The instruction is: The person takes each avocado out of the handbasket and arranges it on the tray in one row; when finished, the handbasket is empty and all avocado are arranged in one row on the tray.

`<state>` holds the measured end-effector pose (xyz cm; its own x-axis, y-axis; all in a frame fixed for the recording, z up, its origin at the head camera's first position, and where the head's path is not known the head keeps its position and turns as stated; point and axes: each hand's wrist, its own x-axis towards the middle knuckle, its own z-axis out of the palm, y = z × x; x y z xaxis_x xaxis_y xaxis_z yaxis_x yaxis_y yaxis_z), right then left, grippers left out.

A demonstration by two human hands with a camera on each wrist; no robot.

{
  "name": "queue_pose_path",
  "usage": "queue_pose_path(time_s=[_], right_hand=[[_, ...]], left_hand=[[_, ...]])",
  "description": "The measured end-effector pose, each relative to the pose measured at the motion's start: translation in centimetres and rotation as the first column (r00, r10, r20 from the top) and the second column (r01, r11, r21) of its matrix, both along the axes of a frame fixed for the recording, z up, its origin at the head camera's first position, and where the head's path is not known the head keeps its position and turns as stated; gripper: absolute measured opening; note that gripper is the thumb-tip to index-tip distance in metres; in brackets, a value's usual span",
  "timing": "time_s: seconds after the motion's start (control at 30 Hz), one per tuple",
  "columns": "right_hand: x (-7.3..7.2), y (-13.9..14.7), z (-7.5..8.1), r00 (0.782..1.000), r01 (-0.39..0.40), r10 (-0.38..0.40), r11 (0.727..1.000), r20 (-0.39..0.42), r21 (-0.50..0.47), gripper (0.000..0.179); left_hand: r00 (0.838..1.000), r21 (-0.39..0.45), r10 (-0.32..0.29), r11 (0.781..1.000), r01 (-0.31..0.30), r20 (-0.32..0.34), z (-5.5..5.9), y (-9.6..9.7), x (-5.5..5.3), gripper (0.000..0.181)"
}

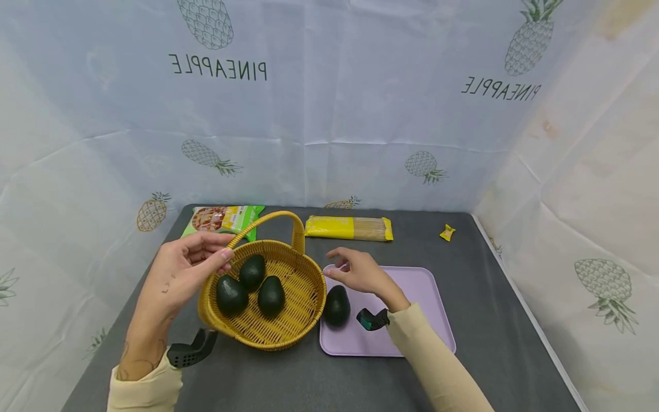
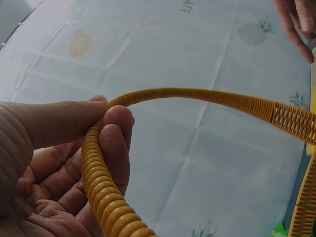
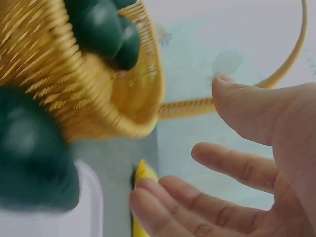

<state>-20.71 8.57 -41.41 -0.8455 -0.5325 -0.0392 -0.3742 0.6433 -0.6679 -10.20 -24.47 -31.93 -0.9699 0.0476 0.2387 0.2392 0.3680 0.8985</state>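
Note:
A yellow wicker basket (image 1: 296, 280) with three dark green avocados (image 1: 271, 296) inside appears tilted toward me in the head view. My left hand (image 1: 180, 269) pinches its wrapped handle (image 2: 173, 93) between thumb and fingers. To the right of the basket, my right hand (image 1: 360, 270) is above the lilac tray (image 1: 412, 286), fingers parted and holding nothing. Another avocado (image 1: 337, 306) lies at the tray's left side, just below that hand and near the basket's rim. From the right wrist, the avocado (image 3: 34, 153) shows large and blurred.
Behind the basket lies a green food packet (image 1: 226, 220). A yellow pack of noodles (image 1: 350, 228) is at the back middle, and a small yellow wrapped sweet (image 1: 447, 232) at the back right. Pineapple-print cloth (image 1: 329, 114) hangs around the dark table (image 1: 268, 380).

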Motion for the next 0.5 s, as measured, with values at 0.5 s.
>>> queue_pose_path(time_s=[0.5], right_hand=[[-0.9,-7.6,1.5,0.987,-0.155,0.153,0.988,0.050,0.023,0.043]], left_hand=[[1.000,0.005,-0.012,1.000,0.012,-0.007,0.1,-0.2,-0.1,0.029]])
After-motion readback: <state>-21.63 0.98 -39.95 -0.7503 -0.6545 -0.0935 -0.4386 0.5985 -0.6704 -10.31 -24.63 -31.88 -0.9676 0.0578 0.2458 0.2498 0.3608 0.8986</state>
